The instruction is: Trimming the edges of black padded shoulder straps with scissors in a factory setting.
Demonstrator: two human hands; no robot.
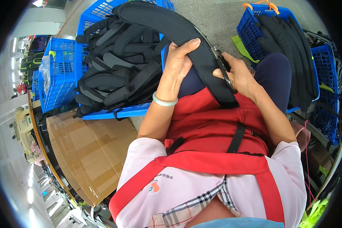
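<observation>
A long black padded shoulder strap (pixel 159 21) curves across my lap, its lower end resting on my red apron (pixel 212 121). My left hand (pixel 180 57) is closed on it, the thumb pressed on its upper face and the fingers underneath. Along the strap's right edge lies a pair of scissors (pixel 227 78) with dark handles, and my right hand (pixel 239 74) is wrapped round them. Their narrow blades point up and away beside the strap's edge; how far they are apart is too small to tell.
A large blue crate (pixel 117 114) heaped with black padded straps (pixel 121 60) stands at the left. Another blue crate (pixel 250 36) with stacked black straps is at the right. Below the left crate sits a cardboard box (pixel 91 155). A sewing machine (pixel 24 129) stands farther left.
</observation>
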